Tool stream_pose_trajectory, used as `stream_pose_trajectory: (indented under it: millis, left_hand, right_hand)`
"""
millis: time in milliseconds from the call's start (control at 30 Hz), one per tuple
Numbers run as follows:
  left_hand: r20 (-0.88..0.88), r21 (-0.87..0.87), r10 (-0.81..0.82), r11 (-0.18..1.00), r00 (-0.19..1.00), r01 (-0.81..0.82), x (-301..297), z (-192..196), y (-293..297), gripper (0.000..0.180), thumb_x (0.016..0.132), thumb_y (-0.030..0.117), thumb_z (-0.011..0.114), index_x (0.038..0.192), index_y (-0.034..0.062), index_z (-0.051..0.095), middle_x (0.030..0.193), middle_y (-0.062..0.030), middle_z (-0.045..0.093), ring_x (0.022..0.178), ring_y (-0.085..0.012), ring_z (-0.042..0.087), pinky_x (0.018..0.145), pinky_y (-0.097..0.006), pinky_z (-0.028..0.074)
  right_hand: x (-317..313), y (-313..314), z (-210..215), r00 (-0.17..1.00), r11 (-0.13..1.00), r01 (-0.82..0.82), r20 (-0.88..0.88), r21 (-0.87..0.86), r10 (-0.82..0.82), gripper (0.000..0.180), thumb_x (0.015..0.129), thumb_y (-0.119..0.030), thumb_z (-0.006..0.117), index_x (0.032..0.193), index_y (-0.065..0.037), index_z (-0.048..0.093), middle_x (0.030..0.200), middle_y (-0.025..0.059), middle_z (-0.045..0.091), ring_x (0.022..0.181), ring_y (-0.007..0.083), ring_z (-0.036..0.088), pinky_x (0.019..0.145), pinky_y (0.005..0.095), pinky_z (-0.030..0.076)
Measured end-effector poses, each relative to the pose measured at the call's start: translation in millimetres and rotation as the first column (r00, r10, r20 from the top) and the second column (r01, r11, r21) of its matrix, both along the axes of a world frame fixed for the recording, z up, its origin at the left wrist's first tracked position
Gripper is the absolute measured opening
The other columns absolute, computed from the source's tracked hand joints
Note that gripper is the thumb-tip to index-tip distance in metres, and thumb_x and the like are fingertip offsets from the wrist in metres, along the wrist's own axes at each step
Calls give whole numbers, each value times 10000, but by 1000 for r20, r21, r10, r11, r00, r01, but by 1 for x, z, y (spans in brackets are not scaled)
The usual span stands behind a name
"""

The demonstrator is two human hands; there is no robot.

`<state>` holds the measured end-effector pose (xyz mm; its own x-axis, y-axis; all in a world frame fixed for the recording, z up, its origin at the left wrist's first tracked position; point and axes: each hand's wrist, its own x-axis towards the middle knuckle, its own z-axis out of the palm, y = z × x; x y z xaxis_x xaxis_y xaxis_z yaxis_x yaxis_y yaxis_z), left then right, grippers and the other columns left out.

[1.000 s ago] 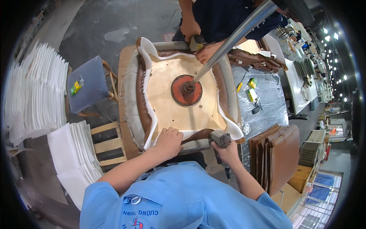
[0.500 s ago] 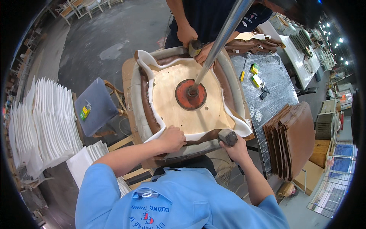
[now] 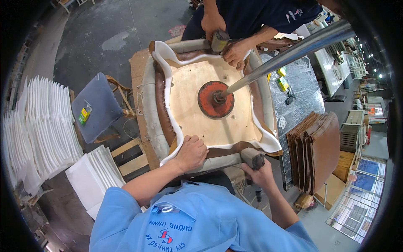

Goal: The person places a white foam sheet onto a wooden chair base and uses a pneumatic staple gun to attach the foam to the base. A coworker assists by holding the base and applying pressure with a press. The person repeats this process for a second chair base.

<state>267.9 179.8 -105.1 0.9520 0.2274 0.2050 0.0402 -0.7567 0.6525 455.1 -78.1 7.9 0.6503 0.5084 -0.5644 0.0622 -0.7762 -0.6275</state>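
Observation:
A chair seat lies upside down before me: a pale plywood panel edged by white padding and a brown leather cover. My left hand is closed at the near left edge, its curled fingers pressing the cover and padding against the wood. In my right hand is a staple gun, its head at the near edge, right of my left hand. A red round plate on a metal rod bears on the panel's middle. A grey padded rim surrounds the seat.
Opposite, a co-worker's hands work the far edge with another staple gun. Stacked white padding sheets and a blue-grey stool stand left. Right are a film-covered table and brown leather pieces.
My view has shifted, so the rod now leans farther right in the picture. My hands keep their places at the near edge. The co-worker's free hand has moved slightly right from their staple gun.

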Motion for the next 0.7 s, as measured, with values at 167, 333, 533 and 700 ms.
stream_pose_trajectory:
  millis: [167, 333, 533, 700]
  left_hand:
    - [12, -60, 83, 995, 996, -82, 8, -1, -9, 224, 947, 211, 757, 760, 114, 681, 860, -69, 596, 940, -310, 570, 889, -479, 404]
    - [-36, -126, 80, 988, 996, -84, 9, 0, -6, 195, 936, 174, 733, 765, 83, 705, 889, -92, 630, 978, -319, 582, 911, -491, 411]
    - [-28, -168, 94, 981, 995, -98, 10, 0, -5, 155, 904, 141, 741, 766, 79, 709, 879, -96, 626, 983, -327, 588, 888, -488, 416]
    - [8, -193, 115, 975, 993, -112, 9, -6, -8, 175, 893, 134, 763, 744, 91, 681, 862, -90, 590, 936, -326, 570, 873, -489, 399]
  right_hand:
    - [-53, 54, 13, 893, 968, 249, -381, -31, -242, 310, 988, -162, 871, 1179, 32, 723, 848, 58, 729, 634, 133, 696, 558, 310, 577]
    - [-63, 85, 10, 913, 969, 246, -329, -23, -240, 267, 1022, -166, 823, 1199, 14, 734, 789, 26, 689, 582, 113, 657, 516, 296, 540]
    - [-65, 101, 7, 904, 964, 261, -339, -46, -261, 253, 1018, -162, 827, 1179, 10, 736, 775, 18, 687, 574, 106, 651, 507, 293, 524]
    - [-68, 109, 5, 918, 968, 242, -305, -72, -252, 225, 1014, -168, 836, 1120, 5, 740, 768, 22, 695, 562, 106, 635, 502, 299, 510]
